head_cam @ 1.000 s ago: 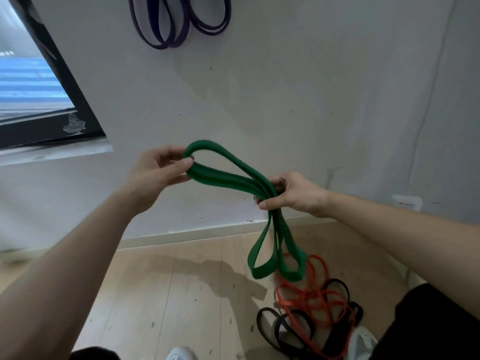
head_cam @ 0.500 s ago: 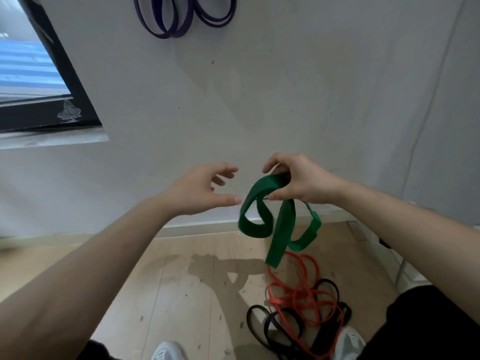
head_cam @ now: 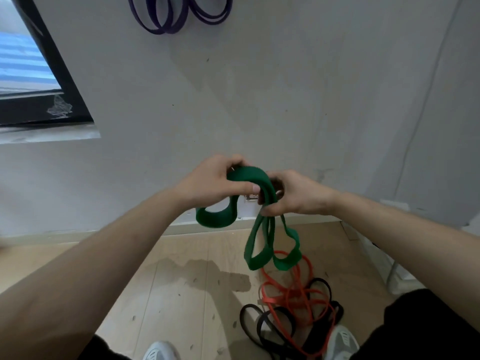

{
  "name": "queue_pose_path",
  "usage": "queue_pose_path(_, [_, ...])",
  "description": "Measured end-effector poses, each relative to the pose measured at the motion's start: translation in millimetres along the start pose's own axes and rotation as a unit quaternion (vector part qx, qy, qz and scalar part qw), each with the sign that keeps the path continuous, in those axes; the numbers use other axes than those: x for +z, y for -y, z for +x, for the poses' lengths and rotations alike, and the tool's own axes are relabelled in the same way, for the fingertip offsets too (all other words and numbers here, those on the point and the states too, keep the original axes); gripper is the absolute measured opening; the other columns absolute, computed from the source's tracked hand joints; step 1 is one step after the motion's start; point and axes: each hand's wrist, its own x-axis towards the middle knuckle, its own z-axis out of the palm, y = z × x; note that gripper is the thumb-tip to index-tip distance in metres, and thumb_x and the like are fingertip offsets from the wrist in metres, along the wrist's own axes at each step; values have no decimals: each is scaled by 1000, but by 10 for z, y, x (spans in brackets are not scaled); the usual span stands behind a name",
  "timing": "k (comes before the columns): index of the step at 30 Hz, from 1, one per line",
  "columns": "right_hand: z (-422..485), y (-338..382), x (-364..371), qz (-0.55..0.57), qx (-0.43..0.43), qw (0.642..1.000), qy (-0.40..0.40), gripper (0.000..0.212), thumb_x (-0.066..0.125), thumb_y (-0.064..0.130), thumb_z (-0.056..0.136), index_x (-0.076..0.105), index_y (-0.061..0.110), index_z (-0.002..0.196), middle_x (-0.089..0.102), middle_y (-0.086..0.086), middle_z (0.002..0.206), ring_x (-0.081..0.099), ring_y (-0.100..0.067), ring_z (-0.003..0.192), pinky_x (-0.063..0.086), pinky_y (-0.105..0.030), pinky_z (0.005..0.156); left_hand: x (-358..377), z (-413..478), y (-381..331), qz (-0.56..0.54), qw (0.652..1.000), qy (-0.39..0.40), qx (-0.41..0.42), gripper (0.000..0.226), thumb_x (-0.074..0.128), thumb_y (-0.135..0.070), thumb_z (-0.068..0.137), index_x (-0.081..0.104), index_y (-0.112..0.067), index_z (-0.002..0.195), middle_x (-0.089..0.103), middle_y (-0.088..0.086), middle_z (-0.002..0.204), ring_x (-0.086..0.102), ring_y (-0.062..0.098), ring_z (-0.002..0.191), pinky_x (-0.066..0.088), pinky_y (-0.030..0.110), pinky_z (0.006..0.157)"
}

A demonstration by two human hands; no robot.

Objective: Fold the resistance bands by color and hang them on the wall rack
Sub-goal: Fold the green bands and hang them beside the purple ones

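Rubber strap, soft and light, I judge: the green resistance band (head_cam: 253, 175) droops in slack loops in front of the white wall (head_cam: 285, 100), so it will sag and spring open unless its layers are pinched together at the fold. The left hand (head_cam: 213, 183) curls round its upper bend; the right hand (head_cam: 298, 196) clamps the gathered strands, with loops dangling below. High on the wall hang purple bands (head_cam: 161, 31); at its foot, on the wooden floor (head_cam: 181, 281), lie tangled orange bands (head_cam: 271, 299) and black bands (head_cam: 319, 280).
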Motion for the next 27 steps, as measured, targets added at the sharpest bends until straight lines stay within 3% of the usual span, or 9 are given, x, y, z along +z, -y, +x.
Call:
queue_pose_path(3, [29,-141,127,47,38,998,12,28,83,9,80,70,8,104,74,-8,101,72,-15,94,57,-30,88,-144,-41,-35,-70,997,-34,-3,26,79,-28,84,70,-15,105,72,4,91,68,14,81,58,33,79])
queue_pose_path(8, [117,-235,290,105,64,992,-6,38,83,20,81,68,5,113,72,-15,113,70,-25,105,52,-44,104,-336,-101,11,-183,976,-116,-9,18,76,-16,87,72,-8,102,70,8,91,67,21,87,59,43,90])
queue_pose_path(12, [152,-179,297,114,50,992,-35,46,75,26,78,64,5,117,64,-24,123,63,-35,114,48,-51,106,-408,-113,122,-224,958,-172,-55,21,76,-19,87,72,-7,103,67,3,86,66,19,78,59,41,88])
queue_pose_path(15, [153,-181,192,111,25,993,-37,43,78,17,78,62,4,116,64,-28,116,65,-40,108,50,-57,100,-485,-128,219,-244,946,-197,-79,15,73,-18,89,73,-8,99,64,0,79,64,20,72,56,37,83])
queue_pose_path(17, [122,-179,92,105,8,994,-20,46,81,7,80,59,7,120,66,-20,108,68,-34,99,56,-53,93,-517,-150,304,-244,943,-203,-95,12,73,-18,90,74,-9,97,64,2,81,63,19,71,56,38,84])
queue_pose_path(20, [45,-137,-66,107,2,994,-7,56,79,5,83,54,9,133,70,-12,119,71,-25,107,59,-38,94,-512,-187,424,-238,943,-200,-119,13,71,-18,91,74,-9,101,66,8,88,63,20,71,56,38,84])
queue_pose_path(23, [-17,-97,-191,140,-14,990,-26,48,72,6,90,55,7,135,72,-10,117,71,-24,106,57,-29,88,-499,-210,529,-228,947,-184,-135,19,71,-19,92,71,-13,109,73,9,92,68,20,75,57,39,84])
queue_pose_path(27, [-67,-14,-278,184,-50,978,-88,34,64,10,96,60,7,130,65,-6,102,64,-16,85,56,-28,81,-451,-243,603,-181,968,-102,-144,20,68,-23,94,69,-17,113,76,8,100,73,23,91,55,44,96])
